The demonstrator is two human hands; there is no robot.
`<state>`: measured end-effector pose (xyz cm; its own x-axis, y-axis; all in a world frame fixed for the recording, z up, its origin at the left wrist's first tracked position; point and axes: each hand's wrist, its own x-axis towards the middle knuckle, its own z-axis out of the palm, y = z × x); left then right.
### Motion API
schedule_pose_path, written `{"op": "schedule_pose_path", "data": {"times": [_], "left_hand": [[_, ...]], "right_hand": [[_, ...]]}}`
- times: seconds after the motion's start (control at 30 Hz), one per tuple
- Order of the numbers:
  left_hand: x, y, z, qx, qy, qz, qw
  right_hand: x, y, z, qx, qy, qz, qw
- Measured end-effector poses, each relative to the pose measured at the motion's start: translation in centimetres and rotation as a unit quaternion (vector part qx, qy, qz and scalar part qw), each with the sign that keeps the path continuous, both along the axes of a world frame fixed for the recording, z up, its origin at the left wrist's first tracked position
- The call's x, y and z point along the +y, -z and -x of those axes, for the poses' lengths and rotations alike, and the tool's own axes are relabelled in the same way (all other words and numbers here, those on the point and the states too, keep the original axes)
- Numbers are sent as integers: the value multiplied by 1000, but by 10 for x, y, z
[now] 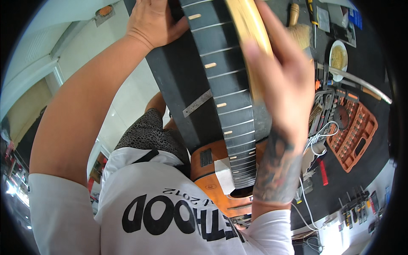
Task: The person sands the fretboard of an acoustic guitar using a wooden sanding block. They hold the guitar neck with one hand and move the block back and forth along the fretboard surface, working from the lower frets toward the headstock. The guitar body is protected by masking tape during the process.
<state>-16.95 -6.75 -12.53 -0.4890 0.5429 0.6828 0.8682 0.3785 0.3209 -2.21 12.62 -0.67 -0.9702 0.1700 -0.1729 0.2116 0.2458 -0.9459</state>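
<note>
An acoustic guitar lies with its dark fretboard (229, 78) running away from me and its orange-brown body (202, 168) close to my chest. My right hand (278, 80), smeared by motion, is wrapped around a long pale wooden block (250, 25) along the fretboard's right edge. At the far left, my left hand (155, 23) rests with its thumb stretched toward the neck's side; its fingertips are cut off by the upper edge of the picture. A white pad or cloth (224, 176) covers part of the body beside the fretboard end.
A short metal ruler (197, 103) lies on the black bench (178, 80) left of the neck. On the right are a brush (294, 15), a white dish (338, 57), an orange socket case (355, 131), loose tools and a white cable (316, 138).
</note>
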Motion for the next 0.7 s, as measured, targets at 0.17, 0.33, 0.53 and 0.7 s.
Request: {"op": "schedule_pose_path", "data": {"times": [0.17,0.33,0.53,0.7], "left_hand": [[0,5,-1,24,-2,42,999],[-6,14,10,61,-11,23,998],[-2,27,15,62,-3,10,998],[3,13,10,72,0,11,997]], "right_hand": [[0,-8,-8,-27,12,-55,998],[4,-12,11,-69,-34,-67,995],[4,1,-52,0,18,-21,1000],[5,-14,-16,-84,-11,-45,995]]}}
